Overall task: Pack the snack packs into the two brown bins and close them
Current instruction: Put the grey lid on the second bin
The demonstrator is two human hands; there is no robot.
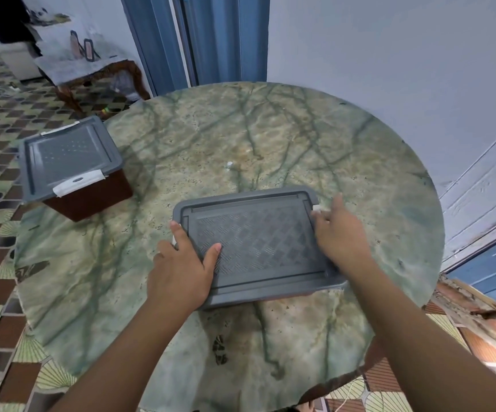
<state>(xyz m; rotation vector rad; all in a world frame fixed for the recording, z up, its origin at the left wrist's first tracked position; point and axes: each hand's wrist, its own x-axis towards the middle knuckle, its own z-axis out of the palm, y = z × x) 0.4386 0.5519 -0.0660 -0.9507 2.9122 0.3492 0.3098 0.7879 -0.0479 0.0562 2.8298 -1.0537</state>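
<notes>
A grey lid [255,239] covers the near bin in the middle of the round table; the bin's brown body is hidden under it. My left hand [181,269] grips the lid's left edge, thumb on top, fingers over a white latch. My right hand [338,236] holds the right edge, fingertips at the white latch near the far right corner. A second brown bin [92,194] with a grey lid [68,156] and white latches stands shut at the table's left edge. No snack packs are visible.
The round green marbled table [240,138] fills the view. A small white speck [229,164] lies beyond the near bin. A patterned tile floor, a low wooden side table [92,69] and a blue door frame [199,40] lie behind; a wall stands right.
</notes>
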